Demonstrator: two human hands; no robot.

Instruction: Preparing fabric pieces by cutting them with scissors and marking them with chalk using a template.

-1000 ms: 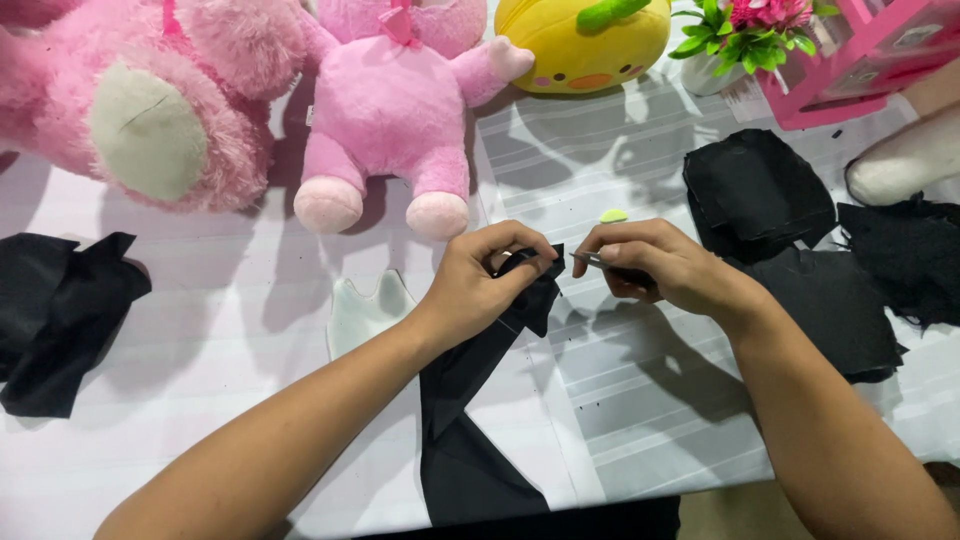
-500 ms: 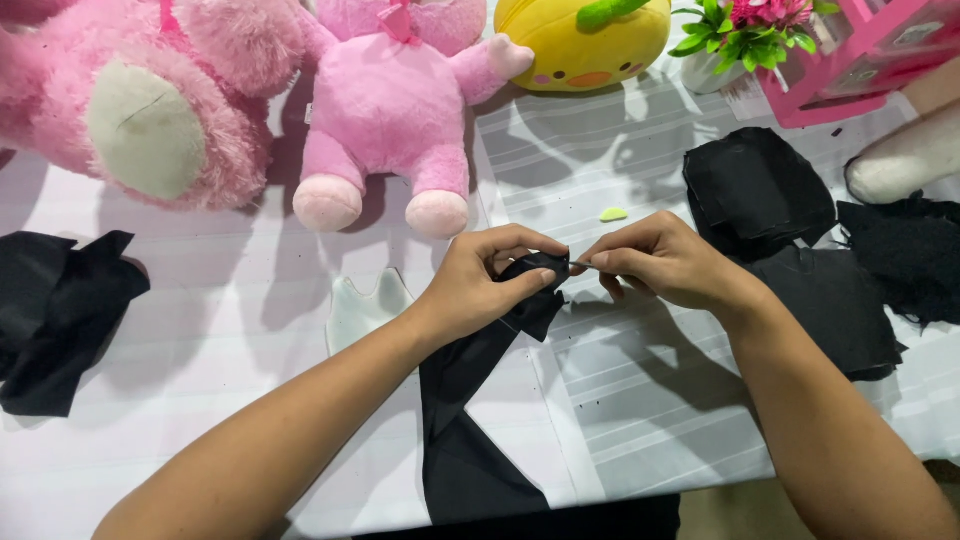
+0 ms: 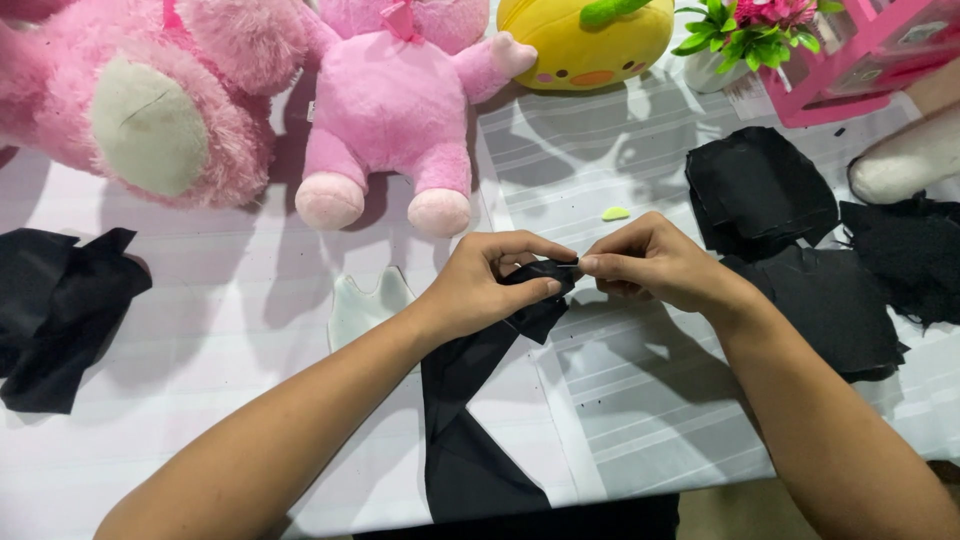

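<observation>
Two bare hands meet over the middle of a white striped table, and the scene runs like this from the left. At the far left edge lies a crumpled black cloth. Above it sits a fuzzy pink bear with a pale belly, and beside that a smooth pink plush toy with its feet pointing toward the person. Just below the toy's feet lies a small whitish cut piece.

Next comes the left hand, its fingers curled and closed on the upper end of a long black fabric strip. The strip hangs down from the hands toward the near table edge, widening at the bottom. The right hand touches the same upper end, thumb and forefinger pinched narrowly on something thin there; it is too small to tell what.

Behind the hands lies a tiny green scrap, and farther back a yellow plush toy and a potted plant. To the right sits a stack of black fabric pieces, with a pink rack behind it.
</observation>
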